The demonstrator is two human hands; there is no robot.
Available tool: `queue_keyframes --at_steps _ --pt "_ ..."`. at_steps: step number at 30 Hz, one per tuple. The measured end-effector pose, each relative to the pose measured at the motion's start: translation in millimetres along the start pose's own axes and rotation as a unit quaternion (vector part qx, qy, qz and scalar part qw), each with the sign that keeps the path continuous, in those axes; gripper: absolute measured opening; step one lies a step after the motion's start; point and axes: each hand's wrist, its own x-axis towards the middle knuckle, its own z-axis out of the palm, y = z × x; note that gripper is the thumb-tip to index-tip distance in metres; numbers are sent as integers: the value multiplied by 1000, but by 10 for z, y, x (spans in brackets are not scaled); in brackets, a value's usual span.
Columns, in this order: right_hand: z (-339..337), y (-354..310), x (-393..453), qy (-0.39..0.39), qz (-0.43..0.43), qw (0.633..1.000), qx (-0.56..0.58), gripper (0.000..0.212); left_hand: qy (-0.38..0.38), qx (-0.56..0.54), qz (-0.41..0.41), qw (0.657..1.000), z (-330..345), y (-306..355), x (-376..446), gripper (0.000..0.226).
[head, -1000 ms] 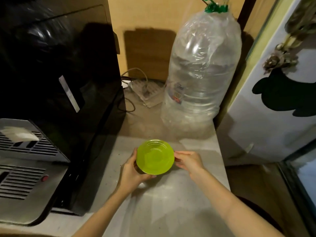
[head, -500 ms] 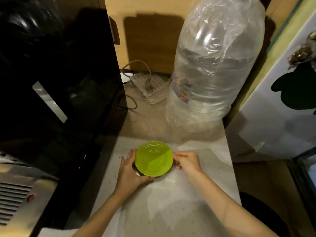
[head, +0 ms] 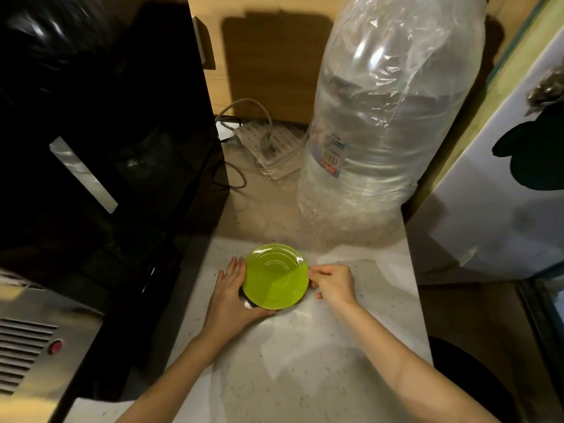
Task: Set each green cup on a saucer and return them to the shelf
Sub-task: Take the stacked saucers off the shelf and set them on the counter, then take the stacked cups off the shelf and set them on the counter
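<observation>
A bright green saucer [head: 276, 277] sits face up just above the pale speckled counter [head: 305, 377], between both hands. My left hand [head: 230, 296] curls around its left and lower edge, fingers pointing away and thumb under the near rim. Beneath the saucer on that side shows a small shiny dark object [head: 248, 303]; what it is cannot be told. My right hand [head: 334, 285] pinches the saucer's right rim with its fingertips. No green cup is visible.
A large clear water bottle [head: 387, 123] wrapped in plastic stands behind the saucer. A black appliance [head: 106, 148] fills the left side, with a power strip and cables [head: 265, 145] at the back. A white fridge door [head: 494, 209] is to the right of the counter's edge.
The view has tilted down and shifted right. Both hands keep hold of the saucer, which stays at about the same spot on the counter.
</observation>
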Motion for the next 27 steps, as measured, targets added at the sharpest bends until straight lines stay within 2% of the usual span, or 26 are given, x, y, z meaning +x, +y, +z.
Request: queue_keyframes --at_steps 7,13,14,17,19,22,25,27 --pt "-31 -21 8 -11 -3 1000 -18 24 -37 26 -3 999 -39 -1 -6 139" --pt "-149 -235 -34 -96 79 992 -18 14 -69 42 -43 996 -178 208 41 145" --pt "-208 -308 -73 -117 96 988 -16 12 -80 44 -46 995 -217 279 66 137" --pt "-409 -522 -164 -165 116 979 -10 23 -88 16 -77 993 -310 472 155 77" --pt "-543 -695 -223 -176 118 977 6 29 -71 -28 -97 992 -408 663 238 53" --pt "-759 -1008 -357 -173 106 978 45 33 -86 -67 -81 991 -636 1070 396 37" --pt "-1019 -1357 -568 -165 59 982 65 41 -178 -141 -79 971 -954 1576 541 30" --pt "-1202 -1611 -728 -163 8 985 55 41 -206 -144 -52 967 -1181 1910 631 29"
